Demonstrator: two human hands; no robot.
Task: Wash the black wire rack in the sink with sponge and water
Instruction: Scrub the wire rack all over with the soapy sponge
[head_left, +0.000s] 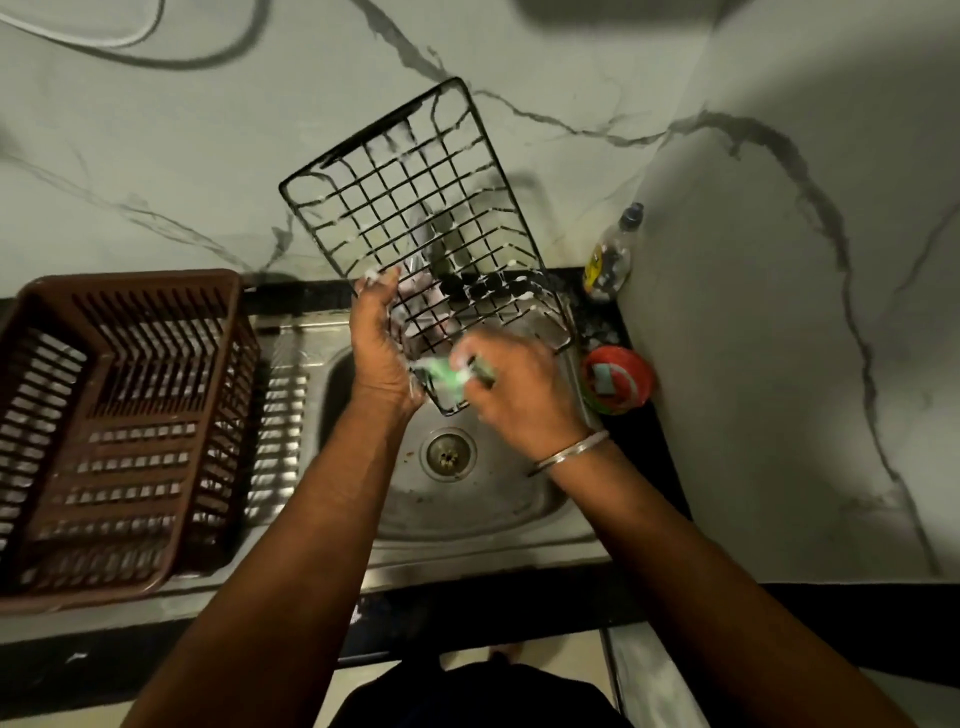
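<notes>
Both my bare forearms reach forward, my sudsy left hand (378, 345) curled round the edge of the wire rack (369, 134), my blurred right hand (522, 397) pinching the green sponge (437, 372).

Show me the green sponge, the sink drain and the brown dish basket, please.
green sponge (439, 370): head view, its visible soapy edge.
sink drain (448, 453): head view, middle of the strainer.
brown dish basket (156, 317): head view, slotted far wall.

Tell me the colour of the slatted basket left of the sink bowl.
Brown. The slatted basket shows best in the head view, the only view given.
</notes>
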